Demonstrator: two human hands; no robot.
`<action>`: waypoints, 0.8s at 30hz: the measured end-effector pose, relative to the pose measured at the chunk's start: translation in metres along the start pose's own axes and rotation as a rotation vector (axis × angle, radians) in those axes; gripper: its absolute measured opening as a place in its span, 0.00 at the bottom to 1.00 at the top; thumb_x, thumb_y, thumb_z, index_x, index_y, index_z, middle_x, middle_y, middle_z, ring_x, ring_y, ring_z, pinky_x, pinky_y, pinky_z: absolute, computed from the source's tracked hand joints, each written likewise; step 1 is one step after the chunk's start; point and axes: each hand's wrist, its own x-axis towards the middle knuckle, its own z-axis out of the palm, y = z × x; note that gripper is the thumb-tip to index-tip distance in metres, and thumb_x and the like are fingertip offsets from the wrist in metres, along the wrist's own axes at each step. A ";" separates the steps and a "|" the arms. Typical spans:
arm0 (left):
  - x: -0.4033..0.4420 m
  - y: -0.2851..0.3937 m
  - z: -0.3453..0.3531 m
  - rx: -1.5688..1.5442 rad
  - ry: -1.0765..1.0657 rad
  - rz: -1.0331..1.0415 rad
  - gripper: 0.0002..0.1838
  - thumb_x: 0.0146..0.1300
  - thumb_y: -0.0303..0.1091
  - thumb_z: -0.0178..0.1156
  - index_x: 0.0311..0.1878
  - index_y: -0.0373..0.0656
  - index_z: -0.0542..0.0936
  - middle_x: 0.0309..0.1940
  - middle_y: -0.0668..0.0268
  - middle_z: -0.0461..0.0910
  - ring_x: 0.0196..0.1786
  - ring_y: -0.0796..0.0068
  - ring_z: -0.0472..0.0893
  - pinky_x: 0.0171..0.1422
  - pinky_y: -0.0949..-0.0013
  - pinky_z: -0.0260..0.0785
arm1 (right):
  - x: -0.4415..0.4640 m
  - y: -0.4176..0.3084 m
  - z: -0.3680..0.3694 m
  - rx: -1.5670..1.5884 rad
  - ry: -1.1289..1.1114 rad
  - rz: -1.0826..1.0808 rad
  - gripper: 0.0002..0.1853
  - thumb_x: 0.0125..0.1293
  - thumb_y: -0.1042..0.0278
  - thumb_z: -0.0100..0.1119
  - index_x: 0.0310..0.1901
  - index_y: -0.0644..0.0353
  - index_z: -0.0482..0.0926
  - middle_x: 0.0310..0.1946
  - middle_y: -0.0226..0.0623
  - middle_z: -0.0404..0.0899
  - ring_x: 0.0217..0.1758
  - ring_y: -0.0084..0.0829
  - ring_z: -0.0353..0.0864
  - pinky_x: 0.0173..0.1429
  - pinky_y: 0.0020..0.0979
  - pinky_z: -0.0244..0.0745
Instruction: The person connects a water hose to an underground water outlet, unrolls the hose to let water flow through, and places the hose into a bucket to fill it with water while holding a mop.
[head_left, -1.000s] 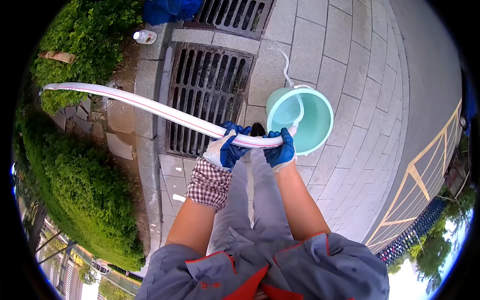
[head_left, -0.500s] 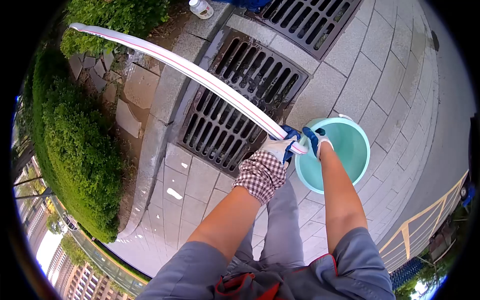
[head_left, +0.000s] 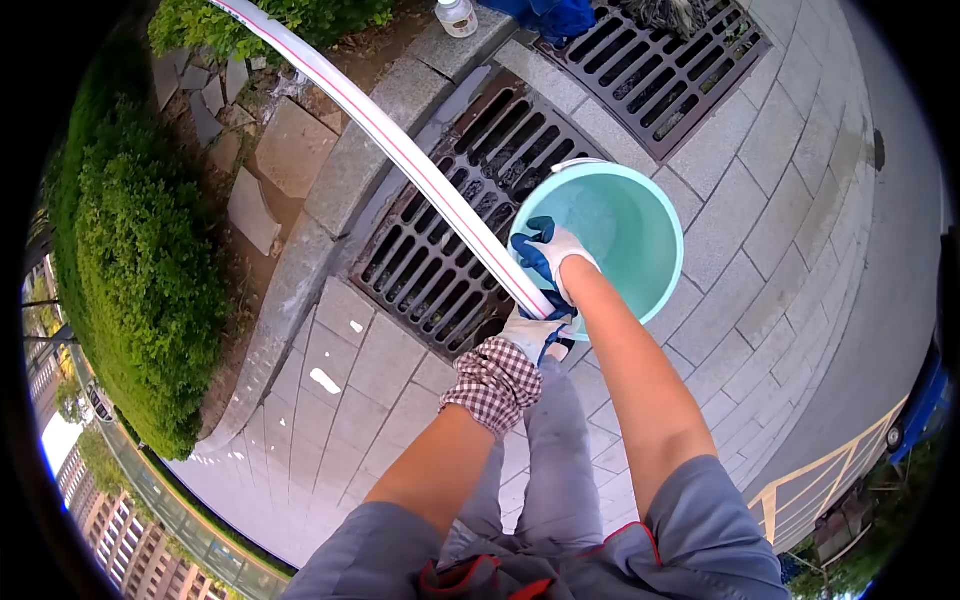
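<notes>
A long white hose point(head_left: 400, 145) with red lines runs from the top left down to my hands. My left hand point(head_left: 535, 330), in a white and blue glove with a checked cuff, is closed round its lower end. In a similar glove, my right hand point(head_left: 552, 252) is at the near left rim of the light green bucket point(head_left: 672, 235), fingers curled. Whether those fingers grip the rim is unclear. The bucket stands tilted toward me beside the hose, partly over the drain grate point(head_left: 420, 262).
Behind the bucket lies a second grate point(head_left: 655, 75) with a blue cloth point(head_left: 560, 18) at its edge. A white bottle point(head_left: 457, 17) stands on the stone curb point(head_left: 350, 180). Hedges point(head_left: 140, 290) and broken slabs line the left side; a road runs along the right.
The bucket has shifted left, nearer the hose and over the grate's edge. My right hand has moved from the hose's end to the bucket's rim; my left still holds the hose.
</notes>
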 end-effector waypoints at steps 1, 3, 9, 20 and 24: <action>0.009 -0.008 -0.014 0.021 -0.064 0.000 0.18 0.58 0.21 0.57 0.53 0.35 0.71 0.50 0.59 0.74 0.52 0.71 0.75 0.56 0.70 0.69 | -0.006 -0.015 0.006 0.086 0.007 -0.182 0.25 0.54 0.58 0.62 0.53 0.56 0.71 0.46 0.41 0.77 0.46 0.38 0.77 0.51 0.32 0.69; 0.012 -0.008 -0.027 0.281 -0.156 0.081 0.15 0.62 0.26 0.53 0.53 0.37 0.72 0.51 0.61 0.74 0.52 0.73 0.75 0.58 0.71 0.66 | -0.005 -0.016 0.013 0.349 0.039 -0.497 0.25 0.54 0.62 0.62 0.54 0.54 0.70 0.48 0.41 0.75 0.50 0.37 0.74 0.56 0.32 0.67; 0.027 -0.001 -0.027 0.174 -0.036 0.270 0.16 0.58 0.25 0.58 0.50 0.35 0.72 0.44 0.60 0.77 0.46 0.71 0.78 0.54 0.73 0.72 | -0.030 0.065 -0.017 0.054 1.074 0.158 0.45 0.46 0.60 0.69 0.65 0.57 0.53 0.60 0.45 0.59 0.59 0.46 0.66 0.63 0.39 0.62; 0.016 0.050 -0.004 -0.338 0.193 0.088 0.16 0.65 0.29 0.52 0.50 0.27 0.68 0.48 0.49 0.74 0.49 0.65 0.77 0.55 0.67 0.73 | 0.050 0.138 0.022 1.211 0.192 0.227 0.26 0.62 0.46 0.52 0.58 0.51 0.66 0.48 0.34 0.73 0.49 0.32 0.74 0.54 0.40 0.72; 0.021 0.069 0.001 -0.213 0.260 -0.007 0.14 0.61 0.27 0.57 0.47 0.30 0.72 0.43 0.55 0.77 0.46 0.71 0.78 0.52 0.73 0.73 | 0.039 0.108 0.013 1.225 -0.088 0.196 0.34 0.57 0.35 0.53 0.59 0.48 0.64 0.53 0.32 0.71 0.52 0.30 0.72 0.54 0.36 0.71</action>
